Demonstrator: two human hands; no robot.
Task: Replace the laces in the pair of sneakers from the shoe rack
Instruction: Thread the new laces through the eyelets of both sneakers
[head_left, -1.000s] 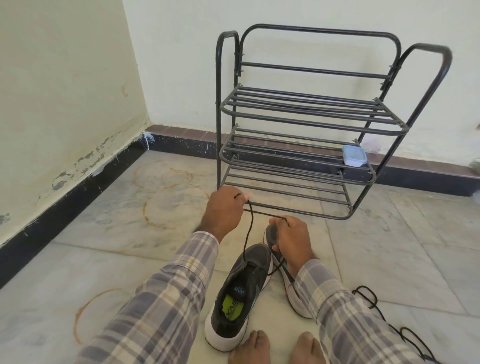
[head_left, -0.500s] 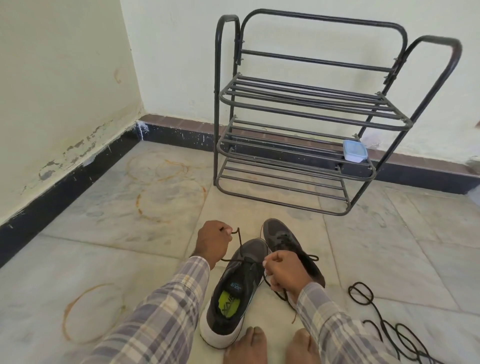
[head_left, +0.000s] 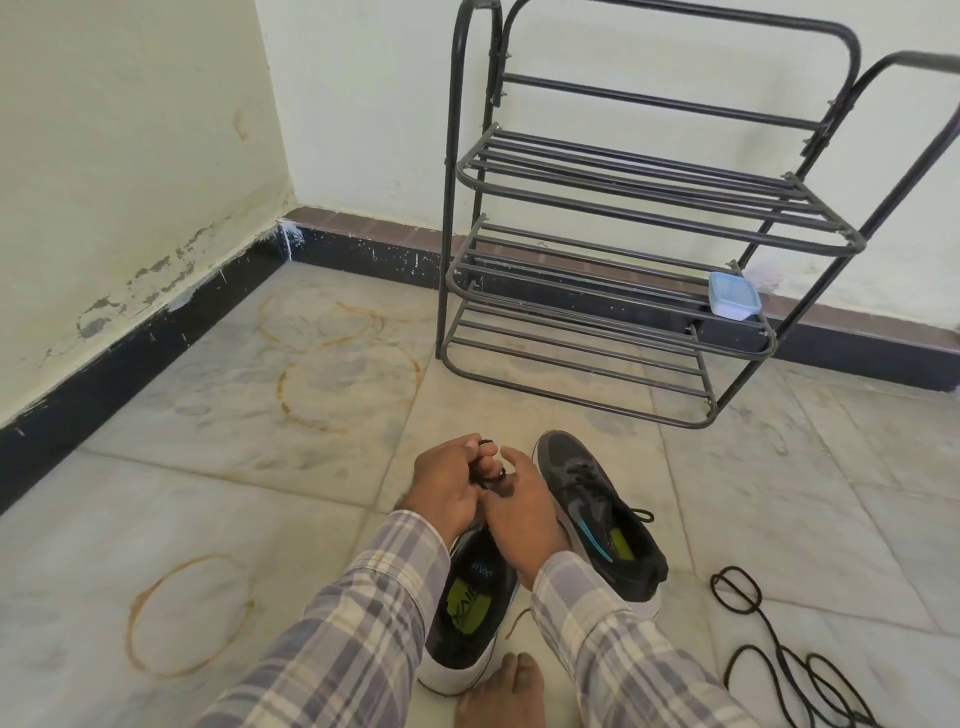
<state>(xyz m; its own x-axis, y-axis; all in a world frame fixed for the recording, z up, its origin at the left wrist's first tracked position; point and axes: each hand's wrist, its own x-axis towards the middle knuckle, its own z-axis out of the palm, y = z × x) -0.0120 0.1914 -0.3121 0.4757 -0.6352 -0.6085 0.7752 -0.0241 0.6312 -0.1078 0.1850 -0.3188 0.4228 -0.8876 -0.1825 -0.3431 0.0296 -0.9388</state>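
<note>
Gripping a black lace (head_left: 487, 443) with curled fingers, the left hand (head_left: 447, 488) meets the right hand (head_left: 517, 512), which pinches the same lace, both held over the front of the nearer sneaker (head_left: 470, 613) on the tiled floor (head_left: 208, 519). The other sneaker (head_left: 597, 514) lies just to its right, laced, its toe pointing toward the shoe rack (head_left: 597, 234), while a second lace (head_left: 769, 644) sprawls loose on the floor further right. A small blue box (head_left: 733, 301) sits on the rack's middle shelf, and a bare foot (head_left: 501, 691) rests just beside the nearer sneaker's heel.
</note>
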